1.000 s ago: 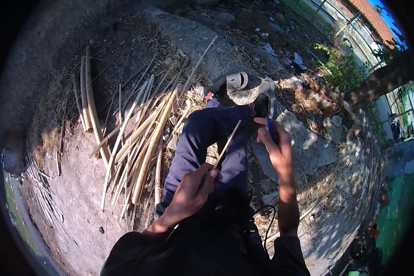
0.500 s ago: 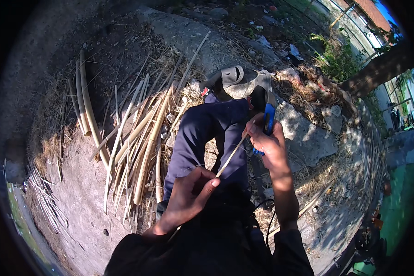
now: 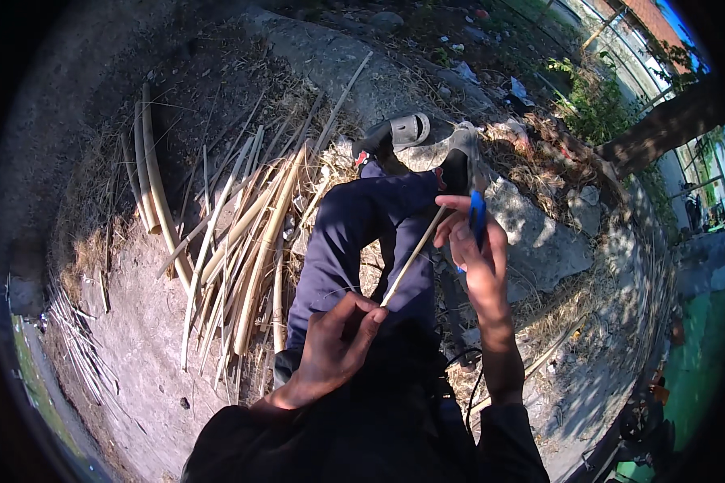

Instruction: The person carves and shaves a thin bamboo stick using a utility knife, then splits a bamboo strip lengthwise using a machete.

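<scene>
Left of the navy trousers [image 3: 326, 266], a loose pile of pale split bamboo [image 3: 254, 258] lies on the ground [image 3: 149, 322], while over the trousers' nearer part the left hand [image 3: 336, 342] pinches a thin strip [image 3: 415, 258] between thumb and fingers, the strip slanting across the trousers toward their right edge. Just beside that edge, the right hand [image 3: 479, 258] has some fingers curled around a blue tool [image 3: 478, 216], its index finger at the strip's far tip, contact unclear. Farther right of the trousers sits a grey rock [image 3: 540, 249].
</scene>
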### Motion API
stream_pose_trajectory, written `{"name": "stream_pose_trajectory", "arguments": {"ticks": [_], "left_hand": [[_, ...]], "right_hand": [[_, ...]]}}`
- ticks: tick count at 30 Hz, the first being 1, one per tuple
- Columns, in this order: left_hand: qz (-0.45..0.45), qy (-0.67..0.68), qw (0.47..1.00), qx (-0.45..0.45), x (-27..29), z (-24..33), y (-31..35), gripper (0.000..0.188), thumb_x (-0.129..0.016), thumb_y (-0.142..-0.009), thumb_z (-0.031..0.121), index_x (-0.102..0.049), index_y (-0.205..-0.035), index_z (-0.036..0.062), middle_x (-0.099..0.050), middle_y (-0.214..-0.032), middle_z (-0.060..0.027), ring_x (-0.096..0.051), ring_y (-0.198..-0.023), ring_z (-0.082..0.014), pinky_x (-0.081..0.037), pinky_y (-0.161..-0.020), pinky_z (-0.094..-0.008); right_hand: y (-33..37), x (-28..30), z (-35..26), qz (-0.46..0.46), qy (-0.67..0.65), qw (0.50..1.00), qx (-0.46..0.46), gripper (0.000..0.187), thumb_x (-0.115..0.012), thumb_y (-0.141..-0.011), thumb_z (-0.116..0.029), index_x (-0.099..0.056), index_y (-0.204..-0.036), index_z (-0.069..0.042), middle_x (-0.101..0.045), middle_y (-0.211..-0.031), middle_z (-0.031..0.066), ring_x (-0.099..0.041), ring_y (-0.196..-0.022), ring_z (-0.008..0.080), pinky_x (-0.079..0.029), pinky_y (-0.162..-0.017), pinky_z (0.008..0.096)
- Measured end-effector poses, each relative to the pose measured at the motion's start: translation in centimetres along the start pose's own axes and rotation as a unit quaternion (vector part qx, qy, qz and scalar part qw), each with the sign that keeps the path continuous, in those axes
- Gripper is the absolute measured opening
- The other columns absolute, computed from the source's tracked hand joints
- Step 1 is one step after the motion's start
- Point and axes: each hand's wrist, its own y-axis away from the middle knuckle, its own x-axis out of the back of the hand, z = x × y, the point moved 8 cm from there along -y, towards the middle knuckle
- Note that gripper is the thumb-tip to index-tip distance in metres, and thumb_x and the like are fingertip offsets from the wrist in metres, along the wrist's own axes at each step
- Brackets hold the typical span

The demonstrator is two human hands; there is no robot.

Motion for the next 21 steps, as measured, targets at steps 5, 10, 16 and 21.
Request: {"name": "stream_pose_trajectory", "arguments": {"ticks": [5, 10, 16, 21], "left_hand": [[0.004, 0.001, 1.000, 0.003, 0.0, -0.3, 0.0, 0.011, -0.072, -0.102, 0.009, -0.064, -0.100, 0.0009, -0.061, -0.067, 0.0012, -0.052, -0.062, -0.0002, -0.039, -0.054, -0.0239], [0.043, 0.001, 0.998, -0.052, 0.3, 0.6, 0.0, 0.014, -0.076, -0.100, 0.008, -0.064, -0.098, 0.0000, -0.070, -0.073, -0.0008, -0.060, -0.067, -0.0003, -0.045, -0.059, -0.0207], [0.046, 0.005, 0.998, -0.035, 0.2, 1.0, 0.7, 0.010, -0.076, -0.098, 0.005, -0.067, -0.097, -0.0001, -0.068, -0.069, 0.0000, -0.058, -0.063, 0.0008, -0.041, -0.054, -0.0195], [0.044, -0.012, 0.999, -0.029, 0.0, 1.0, 0.7, 0.010, -0.077, -0.098, 0.005, -0.068, -0.096, -0.0002, -0.064, -0.065, 0.0022, -0.053, -0.058, 0.0019, -0.037, -0.050, -0.0210]], "right_hand": [[3.5, -1.9, -1.7, -0.035, 0.171, 0.980, 0.095, 0.046, -0.049, -0.109, -0.038, -0.062, -0.122, 0.004, -0.057, -0.074, 0.0038, -0.048, -0.061, 0.0096, -0.039, -0.059, 0.0277], [6.2, -3.1, -3.0, -0.064, 0.329, 0.920, 0.203, 0.025, -0.074, -0.097, -0.024, -0.071, -0.107, -0.001, -0.074, -0.087, 0.0113, -0.075, -0.070, 0.0287, -0.059, -0.062, 0.0365], [7.1, -3.4, -2.3, -0.061, 0.387, 0.895, 0.213, 0.026, -0.074, -0.098, -0.030, -0.071, -0.105, -0.005, -0.072, -0.079, 0.0065, -0.070, -0.059, 0.0229, -0.055, -0.054, 0.0329], [7.4, -3.1, -2.1, -0.047, 0.393, 0.885, 0.244, 0.027, -0.075, -0.098, -0.032, -0.071, -0.105, -0.005, -0.072, -0.080, 0.0061, -0.070, -0.059, 0.0226, -0.055, -0.053, 0.0330]]}}
